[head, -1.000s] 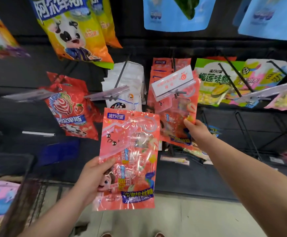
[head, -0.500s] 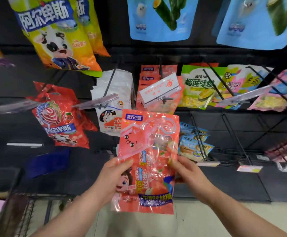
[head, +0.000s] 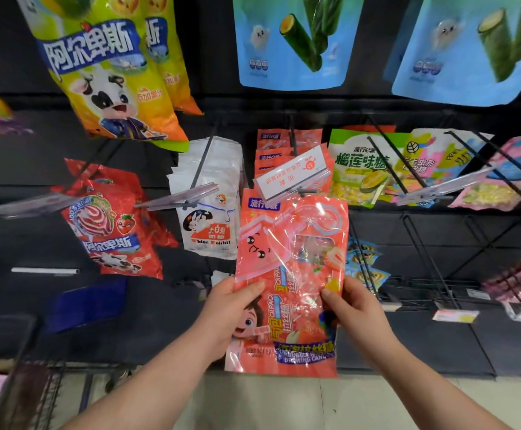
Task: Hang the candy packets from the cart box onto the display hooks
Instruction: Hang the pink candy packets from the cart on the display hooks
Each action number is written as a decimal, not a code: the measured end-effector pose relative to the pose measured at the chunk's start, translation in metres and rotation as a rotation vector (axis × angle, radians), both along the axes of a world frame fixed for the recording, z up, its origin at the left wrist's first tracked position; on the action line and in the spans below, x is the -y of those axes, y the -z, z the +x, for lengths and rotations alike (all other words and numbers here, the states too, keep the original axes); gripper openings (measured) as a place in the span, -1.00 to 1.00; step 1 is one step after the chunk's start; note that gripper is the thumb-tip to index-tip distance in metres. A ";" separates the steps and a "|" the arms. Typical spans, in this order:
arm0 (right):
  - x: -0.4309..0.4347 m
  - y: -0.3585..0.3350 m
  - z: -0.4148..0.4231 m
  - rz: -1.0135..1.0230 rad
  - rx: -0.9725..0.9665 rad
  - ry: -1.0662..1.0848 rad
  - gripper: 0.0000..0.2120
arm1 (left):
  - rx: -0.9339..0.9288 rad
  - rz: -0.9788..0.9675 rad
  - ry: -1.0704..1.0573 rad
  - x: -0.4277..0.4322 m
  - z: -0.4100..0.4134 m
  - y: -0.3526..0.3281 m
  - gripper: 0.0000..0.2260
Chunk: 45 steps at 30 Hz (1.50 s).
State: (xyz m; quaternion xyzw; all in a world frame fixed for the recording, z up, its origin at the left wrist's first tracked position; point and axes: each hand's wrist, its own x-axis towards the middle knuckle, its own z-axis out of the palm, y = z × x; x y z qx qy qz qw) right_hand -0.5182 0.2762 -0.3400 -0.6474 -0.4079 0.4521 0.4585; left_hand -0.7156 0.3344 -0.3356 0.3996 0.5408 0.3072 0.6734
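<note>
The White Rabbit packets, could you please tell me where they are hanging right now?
In the head view, the White Rabbit packets hang left of centre, between the red lollipop bag on their left and the pink packet held up in both hands.

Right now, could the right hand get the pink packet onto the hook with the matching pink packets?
Probably yes. Both the right hand and left hand hold the pink packet just below that hook; only the price tag at its tip lies between.
</note>
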 end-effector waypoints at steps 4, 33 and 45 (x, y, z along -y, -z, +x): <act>-0.002 -0.001 0.001 -0.013 -0.007 0.008 -0.95 | 0.004 0.003 -0.003 -0.001 0.001 0.001 -0.83; -0.037 -0.007 0.016 -0.086 0.072 0.011 -0.88 | -0.128 0.040 0.009 -0.035 0.022 0.008 -0.82; -0.112 0.009 0.040 -0.202 0.224 0.017 -0.88 | -0.474 0.284 0.004 -0.098 0.055 0.016 -0.71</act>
